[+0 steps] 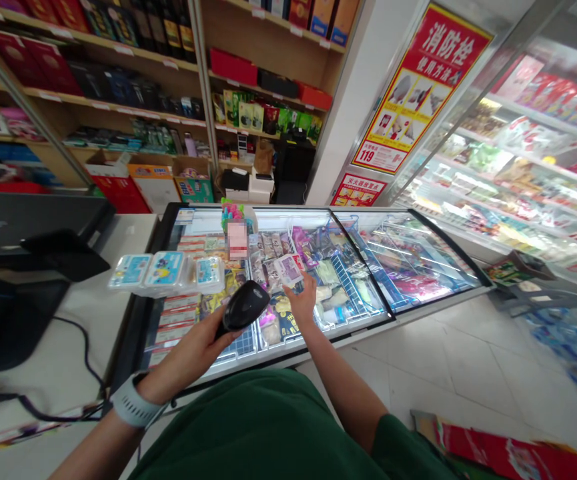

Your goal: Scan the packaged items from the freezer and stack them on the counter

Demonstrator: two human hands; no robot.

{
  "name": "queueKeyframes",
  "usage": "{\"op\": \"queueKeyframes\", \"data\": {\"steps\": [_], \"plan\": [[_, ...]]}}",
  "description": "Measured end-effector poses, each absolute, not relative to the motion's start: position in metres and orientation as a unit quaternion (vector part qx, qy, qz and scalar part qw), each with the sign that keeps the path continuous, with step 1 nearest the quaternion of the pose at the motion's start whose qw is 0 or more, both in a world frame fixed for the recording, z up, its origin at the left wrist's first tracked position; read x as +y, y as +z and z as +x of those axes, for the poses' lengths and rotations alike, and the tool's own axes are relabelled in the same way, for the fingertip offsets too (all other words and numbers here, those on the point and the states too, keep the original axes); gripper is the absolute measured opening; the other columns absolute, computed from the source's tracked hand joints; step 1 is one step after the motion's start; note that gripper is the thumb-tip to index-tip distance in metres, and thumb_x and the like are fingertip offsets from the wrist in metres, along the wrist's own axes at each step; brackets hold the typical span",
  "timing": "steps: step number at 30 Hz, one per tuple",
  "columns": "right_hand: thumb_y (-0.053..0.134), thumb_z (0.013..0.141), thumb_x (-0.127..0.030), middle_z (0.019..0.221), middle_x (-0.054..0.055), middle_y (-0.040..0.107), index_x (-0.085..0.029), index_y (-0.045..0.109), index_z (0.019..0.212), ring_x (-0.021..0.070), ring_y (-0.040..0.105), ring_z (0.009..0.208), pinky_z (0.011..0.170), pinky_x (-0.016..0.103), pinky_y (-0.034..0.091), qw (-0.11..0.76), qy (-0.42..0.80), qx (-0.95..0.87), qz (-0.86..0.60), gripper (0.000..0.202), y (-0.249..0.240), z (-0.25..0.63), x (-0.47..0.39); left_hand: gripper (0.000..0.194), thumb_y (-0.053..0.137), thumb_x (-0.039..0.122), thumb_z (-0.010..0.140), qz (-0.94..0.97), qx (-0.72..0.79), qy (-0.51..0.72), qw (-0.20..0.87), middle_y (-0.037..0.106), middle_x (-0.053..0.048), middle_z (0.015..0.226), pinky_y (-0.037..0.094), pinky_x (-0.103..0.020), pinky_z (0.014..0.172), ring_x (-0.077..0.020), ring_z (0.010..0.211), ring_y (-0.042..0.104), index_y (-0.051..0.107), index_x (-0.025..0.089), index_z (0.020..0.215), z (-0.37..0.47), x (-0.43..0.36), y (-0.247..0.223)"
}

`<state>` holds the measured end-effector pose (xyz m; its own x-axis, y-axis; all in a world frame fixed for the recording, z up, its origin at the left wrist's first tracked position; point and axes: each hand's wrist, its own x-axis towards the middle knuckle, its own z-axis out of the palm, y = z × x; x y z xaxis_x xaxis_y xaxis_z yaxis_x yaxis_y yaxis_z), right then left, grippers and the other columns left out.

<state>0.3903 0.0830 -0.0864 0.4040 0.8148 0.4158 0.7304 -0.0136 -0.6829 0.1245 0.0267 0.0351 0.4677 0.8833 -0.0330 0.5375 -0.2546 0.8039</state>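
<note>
My left hand [221, 340], below a wrist with a pale watch, grips a black handheld barcode scanner [248, 303] whose head points toward the right. Over the glass lid, my right hand [304, 299] pinches a small white packet [288, 269] with a purple picture and a red corner. Thumb and fingers meet at the packet's near edge. To the left stand clear plastic boxes with blue labels [165, 268], and a smaller one [210, 272] sits beside them on the glass.
Under my hands runs a glass-topped chest freezer [388, 315] full of bagged goods. A card stand [237, 239], partly blurred, is at its far edge. At left, a counter [88, 297] bears a dark monitor and cables. Stocked shelves [118, 50] line the back; bottled water [568, 353] lies at right.
</note>
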Motion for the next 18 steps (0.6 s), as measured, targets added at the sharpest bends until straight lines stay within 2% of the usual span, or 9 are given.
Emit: {"op": "queueKeyframes", "data": {"steps": [4,12,18], "plan": [[0.069,0.072,-0.045,0.107,0.013,0.059,-0.012,0.056,0.12,0.0247,0.056,0.098,0.087,0.035,0.044,0.433,0.094,-0.455,-0.773,0.06,-0.112,0.414,0.122,0.056,0.05,0.043,0.087,0.755,0.476,0.232,0.387,0.061,-0.012,0.129,0.046,-0.041,0.098,-0.0295,0.115,0.059,0.046,0.017,0.137,0.123,0.025,0.033],[0.066,0.07,-0.05,0.106,0.016,0.061,-0.01,0.055,0.119,0.026,0.058,0.093,0.078,0.033,0.044,0.402,0.099,-0.418,-0.809,0.063,-0.139,0.425,0.163,0.044,0.051,0.042,0.087,0.729,0.512,0.24,0.386,0.067,-0.011,0.115,0.048,-0.036,0.092,-0.0274,0.109,0.062,0.054,0.016,0.123,0.121,0.021,0.025],[0.065,0.071,-0.049,0.105,0.018,0.062,-0.009,0.056,0.116,0.0285,0.058,0.098,0.082,0.036,0.044,0.384,0.096,-0.423,-0.815,0.061,-0.143,0.428,0.172,0.039,0.051,0.041,0.086,0.715,0.526,0.249,0.387,0.068,-0.009,0.112,0.048,-0.034,0.09,-0.0275,0.108,0.062,0.055,0.018,0.118,0.116,0.019,0.023]]}}
